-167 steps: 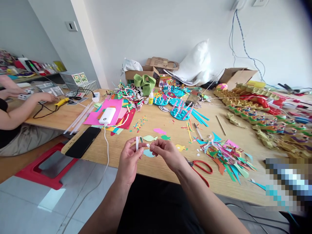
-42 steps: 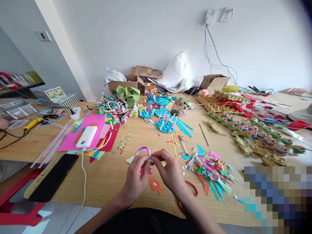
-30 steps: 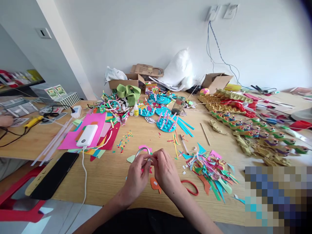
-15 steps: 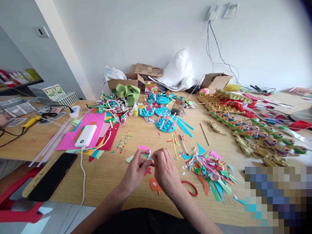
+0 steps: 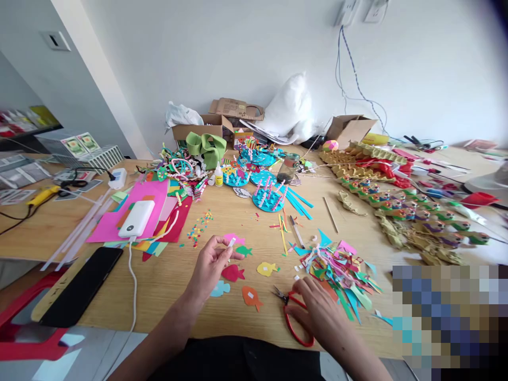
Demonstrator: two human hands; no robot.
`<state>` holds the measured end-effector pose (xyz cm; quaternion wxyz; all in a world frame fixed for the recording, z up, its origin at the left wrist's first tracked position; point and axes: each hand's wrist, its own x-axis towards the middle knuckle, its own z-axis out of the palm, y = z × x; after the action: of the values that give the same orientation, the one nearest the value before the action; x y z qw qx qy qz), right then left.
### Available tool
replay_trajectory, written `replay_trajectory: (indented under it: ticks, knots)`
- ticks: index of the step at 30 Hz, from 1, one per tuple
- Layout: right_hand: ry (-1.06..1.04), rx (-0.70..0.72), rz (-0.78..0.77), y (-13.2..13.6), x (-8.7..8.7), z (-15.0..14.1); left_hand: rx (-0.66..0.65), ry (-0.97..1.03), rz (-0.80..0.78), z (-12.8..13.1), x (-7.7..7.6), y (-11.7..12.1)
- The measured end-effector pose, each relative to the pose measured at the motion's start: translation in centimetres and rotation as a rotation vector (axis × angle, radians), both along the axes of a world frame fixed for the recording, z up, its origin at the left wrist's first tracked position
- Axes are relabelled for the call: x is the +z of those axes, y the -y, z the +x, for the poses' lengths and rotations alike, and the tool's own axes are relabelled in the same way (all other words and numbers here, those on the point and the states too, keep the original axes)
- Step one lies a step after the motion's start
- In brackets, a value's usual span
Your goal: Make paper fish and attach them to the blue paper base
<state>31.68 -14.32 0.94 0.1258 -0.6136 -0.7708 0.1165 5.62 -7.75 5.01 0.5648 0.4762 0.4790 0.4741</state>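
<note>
Clothing: one black garment [image 5: 238, 360], visible at the near edge between the forearms; plain, its surface uniformly dark. Garment type cannot be determined. Left forearm [image 5: 166, 328] and right forearm [image 5: 353, 344]: uncovered. Left hand [image 5: 210, 262] and right hand [image 5: 319, 307]: bare, five-fingered build.

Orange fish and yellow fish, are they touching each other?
Apart. The head view shows it: bare wood of the table lies between the orange fish and the yellow fish, all the way along.
</note>
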Motion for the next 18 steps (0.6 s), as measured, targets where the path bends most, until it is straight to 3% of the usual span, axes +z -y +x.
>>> replay_trajectory:
  ticks: [5,10,13,18]
  knots:
    - [0.073,-0.042,0.103,2.4,-3.8,0.9,-0.016,0.035,-0.033,0.5,-0.1,-0.3]
    - [-0.040,-0.076,0.181,2.4,-4.5,1.3,-0.016,0.055,-0.050,1.0,0.1,-0.3]
    - [-0.178,-0.132,0.058,1.9,-3.1,1.5,-0.028,0.045,-0.045,1.0,0.2,-0.1]
    - [-0.557,-0.085,-0.197,0.6,2.4,-1.0,-0.059,-0.014,-0.019,1.2,0.4,0.2]
